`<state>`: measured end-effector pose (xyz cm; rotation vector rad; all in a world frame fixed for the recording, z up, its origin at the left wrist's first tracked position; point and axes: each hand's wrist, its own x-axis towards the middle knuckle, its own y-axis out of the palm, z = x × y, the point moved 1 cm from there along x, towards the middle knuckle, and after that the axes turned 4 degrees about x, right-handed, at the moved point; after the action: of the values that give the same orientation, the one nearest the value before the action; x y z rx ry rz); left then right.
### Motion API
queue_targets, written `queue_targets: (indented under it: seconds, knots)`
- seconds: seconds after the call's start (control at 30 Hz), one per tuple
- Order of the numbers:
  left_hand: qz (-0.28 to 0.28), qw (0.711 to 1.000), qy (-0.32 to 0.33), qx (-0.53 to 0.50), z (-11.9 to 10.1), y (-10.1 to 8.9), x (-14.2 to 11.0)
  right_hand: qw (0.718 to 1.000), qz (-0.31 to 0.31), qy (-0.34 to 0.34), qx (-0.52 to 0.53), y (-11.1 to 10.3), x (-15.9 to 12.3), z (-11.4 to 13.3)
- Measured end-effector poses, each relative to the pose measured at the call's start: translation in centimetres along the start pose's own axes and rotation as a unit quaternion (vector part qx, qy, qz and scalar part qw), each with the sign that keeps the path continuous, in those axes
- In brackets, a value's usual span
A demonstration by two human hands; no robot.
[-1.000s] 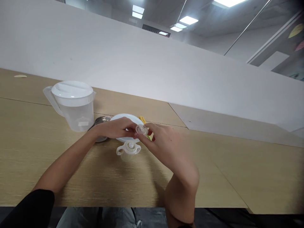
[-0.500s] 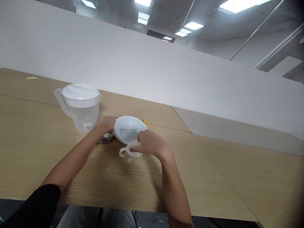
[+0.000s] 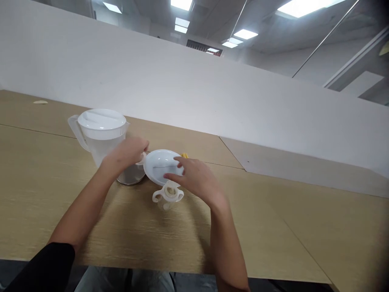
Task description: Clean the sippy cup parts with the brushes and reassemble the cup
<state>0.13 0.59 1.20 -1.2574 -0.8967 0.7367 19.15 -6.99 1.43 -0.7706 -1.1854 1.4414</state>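
White plate (image 3: 160, 165): R hand (image 3: 194, 180) fingers (image 3: 179, 172) splayed over it, no grip; L hand (image 3: 124, 154) by steel dish (image 3: 132, 178), grip unclear.

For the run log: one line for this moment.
left hand above metal dish | right hand at white plate | two-handled cup beside plate

Right now a round shiny steel dish (image 3: 132, 176) sits half hidden behind the left hand (image 3: 124, 155), and a yellow sliver (image 3: 184, 155) peeks past the shallow white plastic plate (image 3: 159, 161), too small for me to call.
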Motion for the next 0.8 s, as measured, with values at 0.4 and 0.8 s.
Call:
queue_targets:
  seconds: [0.4,0.8]
  knots:
    - [-0.175,0.883,0.119,-0.418,-1.7,-2.5,-1.1,0.99,-0.112,-0.052,0.068,0.3,1.7,1.1]
    - [-0.177,0.849,0.071,-0.493,-2.9,-3.3,-2.6,0.974,-0.026,-0.155,0.161,-1.4,0.3,0.5]
